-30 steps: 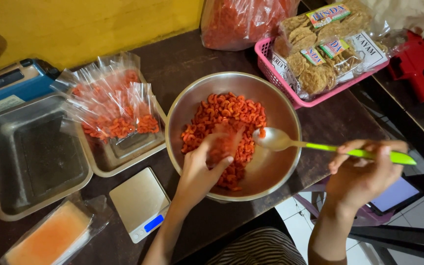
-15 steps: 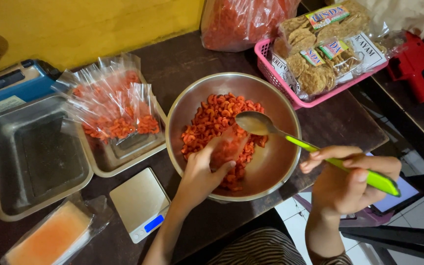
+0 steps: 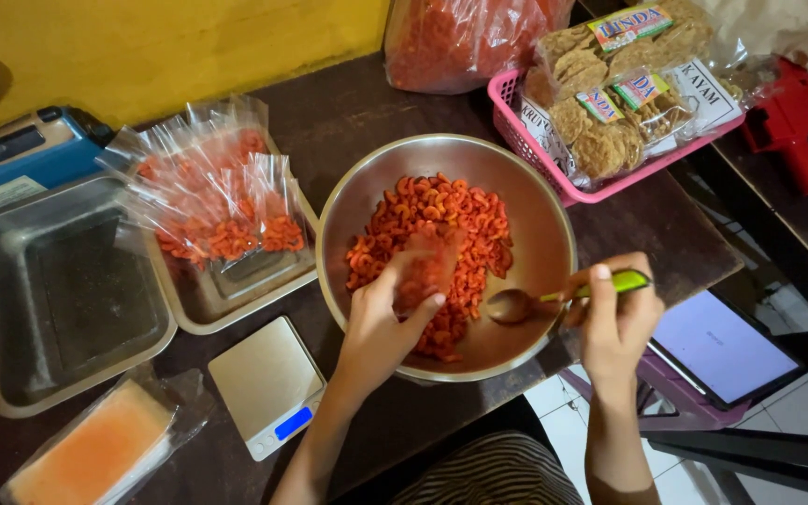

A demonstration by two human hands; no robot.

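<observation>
A round steel bowl [image 3: 544, 210] on the dark table holds a heap of small orange-red curled snacks [image 3: 441, 220]. My left hand [image 3: 381, 327] reaches over the bowl's near rim and holds a small clear plastic bag [image 3: 427, 266], partly filled with the snacks, upright above the heap. My right hand [image 3: 614, 318] grips the green handle of a metal spoon [image 3: 516, 304]; the spoon's bowl rests low inside the steel bowl, just right of the bag.
Filled snack bags [image 3: 212, 196] lie piled in a metal tray [image 3: 236, 304]. An empty metal tray [image 3: 67, 290], a small digital scale [image 3: 268, 383], a stack of flat bags [image 3: 95, 449], a blue sealer [image 3: 21, 159], a pink basket [image 3: 516, 117] of crackers and a tablet [image 3: 722, 346] surround the bowl.
My right hand swung the spoon from the bowl's upper right, across the heap, down to the near right side. My left hand kept the bag in place.
</observation>
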